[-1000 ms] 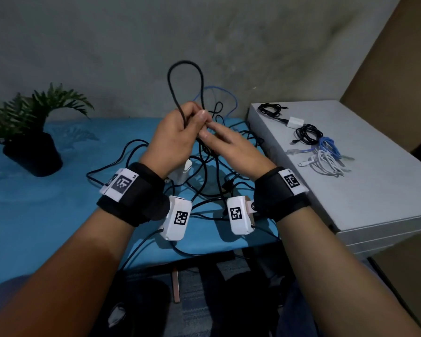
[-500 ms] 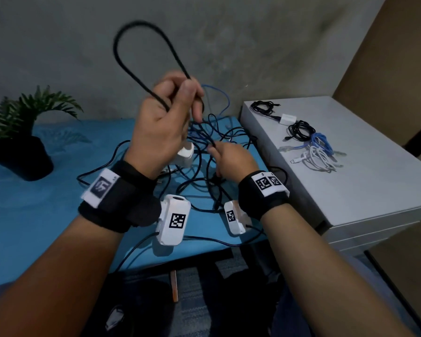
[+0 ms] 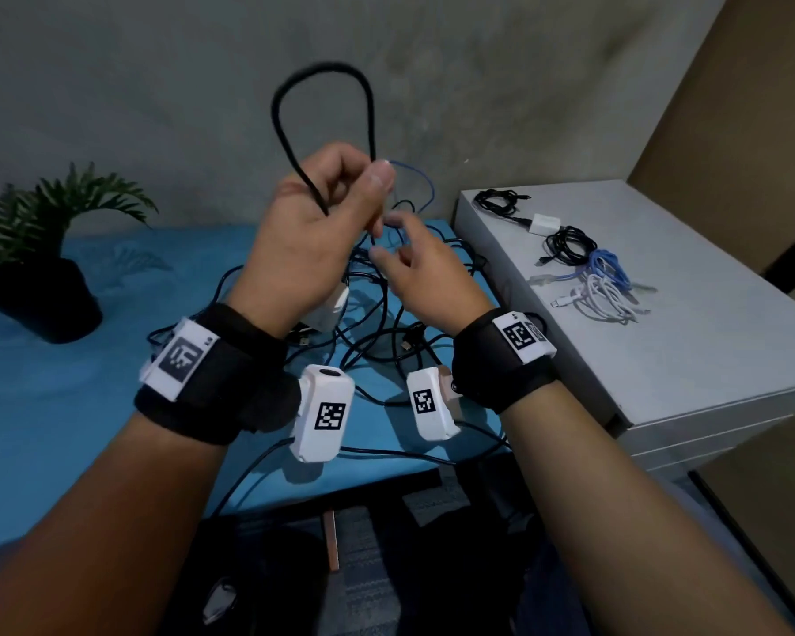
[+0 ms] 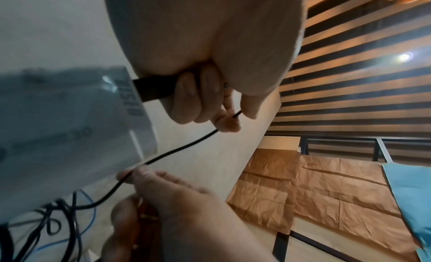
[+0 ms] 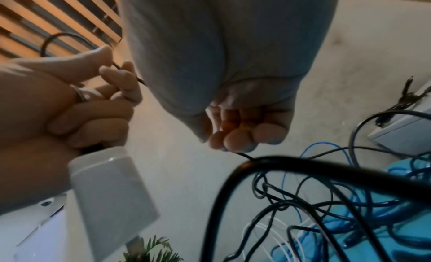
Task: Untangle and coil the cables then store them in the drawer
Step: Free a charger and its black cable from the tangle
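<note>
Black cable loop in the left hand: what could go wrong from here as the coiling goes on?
1. The black cable trails from the left hand down into the tangle of cables on the blue table; pulling may tighten a knot or drag the blue cable along.
2. The white charger hangs below the left hand; it could swing or snag.
3. The right hand only pinches the strand lightly, so it may slip.

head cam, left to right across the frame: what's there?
Potted plant → left hand holding up a black cable loop → right hand → grey cabinet with coiled cables on top.
</note>
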Demonstrator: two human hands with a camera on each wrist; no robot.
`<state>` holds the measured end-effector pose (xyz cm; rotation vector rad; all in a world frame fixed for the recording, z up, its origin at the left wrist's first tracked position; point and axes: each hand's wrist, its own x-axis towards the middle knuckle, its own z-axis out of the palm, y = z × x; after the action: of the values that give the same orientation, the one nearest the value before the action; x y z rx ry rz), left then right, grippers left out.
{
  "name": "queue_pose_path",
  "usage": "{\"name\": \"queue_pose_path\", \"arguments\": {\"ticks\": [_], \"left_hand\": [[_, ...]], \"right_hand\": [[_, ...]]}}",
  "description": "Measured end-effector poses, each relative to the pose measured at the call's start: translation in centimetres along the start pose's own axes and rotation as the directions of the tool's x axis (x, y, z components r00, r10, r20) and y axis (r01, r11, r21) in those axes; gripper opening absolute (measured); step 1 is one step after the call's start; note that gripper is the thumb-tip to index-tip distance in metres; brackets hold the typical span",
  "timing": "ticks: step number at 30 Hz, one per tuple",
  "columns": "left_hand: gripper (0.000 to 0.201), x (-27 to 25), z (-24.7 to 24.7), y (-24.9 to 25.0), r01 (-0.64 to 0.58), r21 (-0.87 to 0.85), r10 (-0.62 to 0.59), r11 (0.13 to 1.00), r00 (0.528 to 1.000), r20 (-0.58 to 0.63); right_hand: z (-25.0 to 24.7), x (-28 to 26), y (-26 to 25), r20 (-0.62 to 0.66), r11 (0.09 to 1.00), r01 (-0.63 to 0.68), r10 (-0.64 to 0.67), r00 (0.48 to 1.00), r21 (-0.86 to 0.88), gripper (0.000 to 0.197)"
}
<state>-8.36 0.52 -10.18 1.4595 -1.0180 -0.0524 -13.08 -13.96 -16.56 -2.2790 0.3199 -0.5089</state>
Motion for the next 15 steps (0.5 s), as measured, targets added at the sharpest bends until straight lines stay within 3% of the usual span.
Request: {"name": "queue_pose_path", "arguments": {"ticks": [1,4,7,12,15], "left_hand": [[0.019,-0.1,0.2,-0.1,0.017,-0.014,-0.017,1.0,1.0,0.002],[0.011,-0.4,0.5,0.0,0.015,-0.046,-0.014,0.999,1.0,0.016],[0.003,-0.2,0.2,-0.6,0.019,-0.034,-0.018,0.999,0.999,0.037],[0.037,0.3,0.0,-3.1,0.143,0.126,-0.153,0.982,0.986,0.07],[0.03,0.1,0.3,-4.7,0.133,0.202,-0.162,0.97,0.978,0.134]], "right_hand": [[0.0,0.0,-0.5,-0.028,0.999,0.041,-0.04,0.999,0.031,0.013],[-0.1,-0.1,-0.7,-0.052,0.995,0.071,-0.068,0.996,0.065,0.022],[-0.4,0.0,-0.4,-0.042,0.988,0.053,-0.048,0.998,0.143,0.019],[-1.0,0.4,-0.8,-0.165,0.914,0.103,-0.04,0.986,0.392,0.006],[-1.8,0.5,-1.6,-0.223,0.835,0.211,-0.11,0.969,0.508,0.003]]}}
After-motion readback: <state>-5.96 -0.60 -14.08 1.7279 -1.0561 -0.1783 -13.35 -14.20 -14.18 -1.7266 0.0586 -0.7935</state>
